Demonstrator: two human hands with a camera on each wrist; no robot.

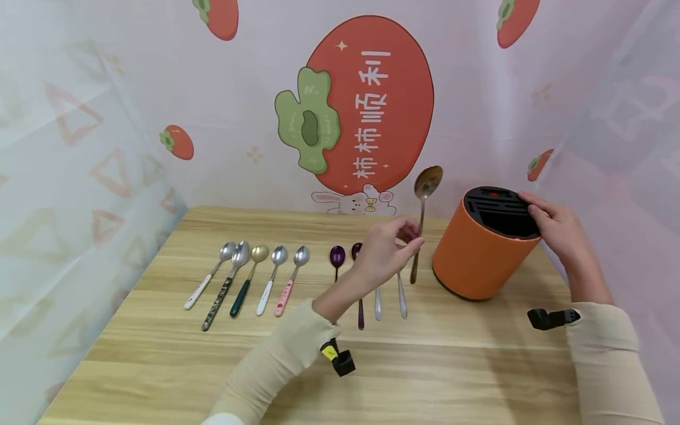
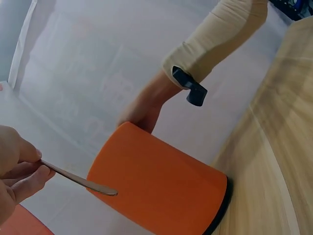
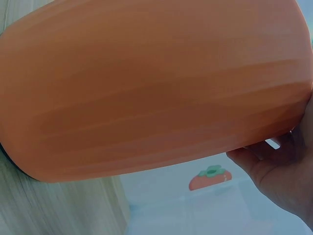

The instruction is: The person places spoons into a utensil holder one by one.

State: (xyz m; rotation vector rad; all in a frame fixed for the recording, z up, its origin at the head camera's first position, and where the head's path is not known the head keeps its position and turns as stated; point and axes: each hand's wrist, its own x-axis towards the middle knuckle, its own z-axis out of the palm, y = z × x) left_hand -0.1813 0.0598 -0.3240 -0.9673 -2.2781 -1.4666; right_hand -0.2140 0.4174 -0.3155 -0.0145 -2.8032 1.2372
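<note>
Bronze-toned spoon (image 1: 422, 212) is judged best lined up, handle end first, over orange holder (image 1: 478, 262) before any lowering, holder braced against tipping. Spoon is pinched at handle by left hand (image 1: 379, 251), thumb and fingers closed on it; bowl above pinch, handle end below, just left of holder, not touching. Holder rim is gripped by right hand (image 1: 563, 230).

Glossy metal in my left hand (image 1: 379, 251)
Left of the matt, smooth orange holder (image 1: 480, 260), my coppery spoon (image 1: 422, 209) shines; beneath the holder, smooth wood-grained tabletop (image 1: 425, 366).
</note>
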